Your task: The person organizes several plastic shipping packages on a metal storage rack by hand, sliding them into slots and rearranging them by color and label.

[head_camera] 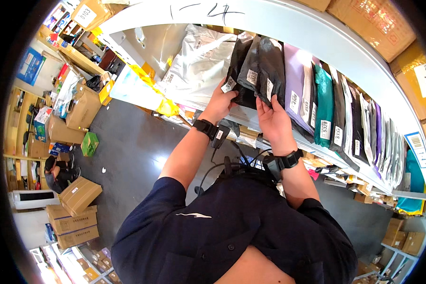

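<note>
Before me a row of plastic mailing bags stands on edge along a shelf. My left hand (220, 101) grips the lower front corner of a black mailing bag (239, 53), just below its white label. The fingers and thumb of my right hand (275, 115) pinch the bottom corner of another black mailing bag (271, 58). Between these two stands a dark grey mailing bag (249, 69), its label facing me. A large pale grey mailing bag (206, 64) leans at the left, and a lilac mailing bag (294, 74) adjoins the right-hand black one.
A white shelf beam (291, 17) with handwriting arches above the bags. Further right are a teal bag (324, 103) and several more bags. Cardboard boxes (372, 28) sit overhead. On the left, a person (58, 174) sits low near stacked cartons (74, 223) and a green box (89, 144).
</note>
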### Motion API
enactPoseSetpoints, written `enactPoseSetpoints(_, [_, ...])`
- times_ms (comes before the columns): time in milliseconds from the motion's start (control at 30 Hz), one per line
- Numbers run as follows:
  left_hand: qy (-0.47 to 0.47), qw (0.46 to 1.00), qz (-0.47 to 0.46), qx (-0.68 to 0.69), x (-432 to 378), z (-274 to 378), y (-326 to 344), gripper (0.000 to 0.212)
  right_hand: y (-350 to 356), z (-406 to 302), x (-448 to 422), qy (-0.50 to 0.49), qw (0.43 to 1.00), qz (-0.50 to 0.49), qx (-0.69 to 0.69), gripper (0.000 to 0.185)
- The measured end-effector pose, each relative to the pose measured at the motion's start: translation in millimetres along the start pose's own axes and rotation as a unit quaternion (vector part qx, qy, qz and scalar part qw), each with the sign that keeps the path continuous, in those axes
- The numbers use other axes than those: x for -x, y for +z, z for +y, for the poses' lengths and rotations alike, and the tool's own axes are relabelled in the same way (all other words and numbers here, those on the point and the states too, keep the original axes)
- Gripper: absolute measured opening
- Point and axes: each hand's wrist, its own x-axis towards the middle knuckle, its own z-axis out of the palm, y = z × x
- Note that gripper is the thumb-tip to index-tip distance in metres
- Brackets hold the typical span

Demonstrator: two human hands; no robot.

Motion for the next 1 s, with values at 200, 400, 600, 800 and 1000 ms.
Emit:
enactPoseSetpoints(200, [0.046,0.993,0.013,-0.111,0.7,7.6,-18.9,0.049,-3.2,-4.1,-2.1,-0.008,1.0,0.004,0.013,0.022])
enactPoseSetpoints(400, [0.064,0.992,0.09,-0.068,18.7,33.6,-47.2,0.032,-13.9,1.4,0.5,0.056,0.995,0.038,0.069,0.022])
enactPoseSetpoints(600, [0.033,0.995,0.093,0.005,17.4,20.9,-60.7,0.031,-35.5,17.7,4.0,0.074,0.993,0.036,0.085,0.023])
enactPoseSetpoints(800, [0.018,0.987,0.153,-0.049,17.9,19.0,-61.2,0.037,-34.8,13.0,6.2,0.05,0.994,0.046,0.081,0.023])
enactPoseSetpoints(1000, [0.366,0.727,0.264,-0.518,30.3,46.4,-38.6,0.057,-65.8,3.9,24.5,0.067,0.998,0.007,0.01,0.019])
